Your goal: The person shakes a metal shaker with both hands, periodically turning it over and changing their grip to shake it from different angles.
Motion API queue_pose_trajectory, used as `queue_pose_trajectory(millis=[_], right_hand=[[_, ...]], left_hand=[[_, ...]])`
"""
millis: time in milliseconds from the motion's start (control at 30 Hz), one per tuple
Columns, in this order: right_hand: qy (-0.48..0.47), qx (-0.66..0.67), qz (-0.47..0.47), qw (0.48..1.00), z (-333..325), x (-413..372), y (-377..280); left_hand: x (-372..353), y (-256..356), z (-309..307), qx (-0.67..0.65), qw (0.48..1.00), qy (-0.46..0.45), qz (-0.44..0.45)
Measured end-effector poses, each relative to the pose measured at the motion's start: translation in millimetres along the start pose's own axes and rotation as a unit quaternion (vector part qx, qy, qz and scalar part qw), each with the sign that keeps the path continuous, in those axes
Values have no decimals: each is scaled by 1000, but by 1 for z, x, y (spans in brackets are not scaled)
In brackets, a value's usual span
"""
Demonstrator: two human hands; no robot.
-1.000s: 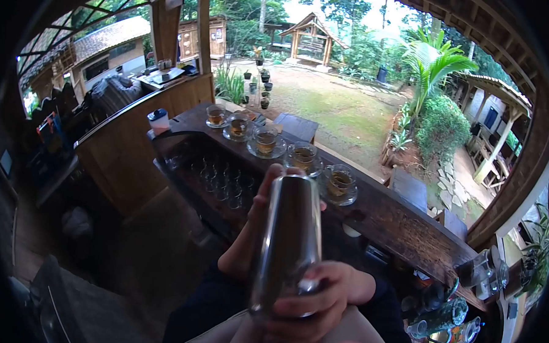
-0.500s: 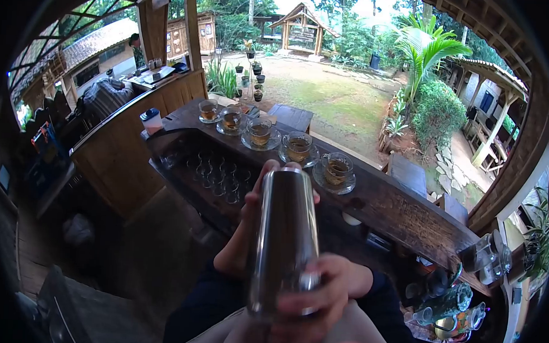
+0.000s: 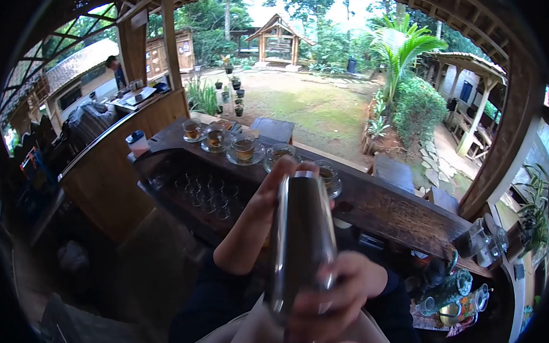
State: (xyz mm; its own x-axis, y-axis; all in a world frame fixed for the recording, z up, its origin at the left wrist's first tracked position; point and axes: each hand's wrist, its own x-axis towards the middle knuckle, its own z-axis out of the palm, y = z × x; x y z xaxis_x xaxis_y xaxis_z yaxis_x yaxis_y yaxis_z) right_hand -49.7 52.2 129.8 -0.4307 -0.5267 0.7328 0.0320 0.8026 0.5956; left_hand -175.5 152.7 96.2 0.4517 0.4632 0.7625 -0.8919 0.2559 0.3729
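A shiny metal shaker (image 3: 305,234) is held tilted in front of my body, slightly blurred. My left hand (image 3: 273,193) wraps round its far upper end from the left, fingers near the top. Around its lower right side curl the fingers of my right hand (image 3: 336,297). Beyond the shaker, glass cups of amber drink stand on saucers along the dark wooden counter (image 3: 401,220). The leftmost cup (image 3: 192,129) and the one at the middle (image 3: 245,147) show fully, while the rightmost cup (image 3: 326,174) is partly hidden by my left hand and the shaker.
Upturned small glasses (image 3: 206,196) sit on a shelf below the counter. A lidded tumbler (image 3: 137,142) stands at the counter's left end. Glass jars (image 3: 486,242) and bottles (image 3: 453,289) are at the right. A person (image 3: 115,69) is at the far left; stools (image 3: 394,172) stand outside.
The view has shifted, so the counter and cups appear further left. Both hands and the shaker sit slightly further right, and now cover more of the rightmost cup.
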Motion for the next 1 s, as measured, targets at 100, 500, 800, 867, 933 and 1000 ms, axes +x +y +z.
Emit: queue_pose_trajectory(millis=[100, 500, 800, 867, 933, 1000], right_hand=[[-109, -26, 266, 957, -30, -27, 33], [-61, -139, 4, 988, -105, 27, -12], [-179, -351, 314, 864, -173, 57, -46], [-189, -343, 89, 916, -164, 52, -68], [-112, -262, -93, 954, -169, 38, -70], [-166, -280, 76, 942, -198, 51, -77]], left_hand=[[19, -13, -59, -218, 955, 110, -169], [71, -75, 28, -59, 989, -113, -80], [111, -135, 52, -59, 960, -22, -274], [108, -135, 84, 46, 969, -210, -123], [121, -152, 94, -68, 918, -388, -53], [147, -198, 60, 87, 937, -327, -86]])
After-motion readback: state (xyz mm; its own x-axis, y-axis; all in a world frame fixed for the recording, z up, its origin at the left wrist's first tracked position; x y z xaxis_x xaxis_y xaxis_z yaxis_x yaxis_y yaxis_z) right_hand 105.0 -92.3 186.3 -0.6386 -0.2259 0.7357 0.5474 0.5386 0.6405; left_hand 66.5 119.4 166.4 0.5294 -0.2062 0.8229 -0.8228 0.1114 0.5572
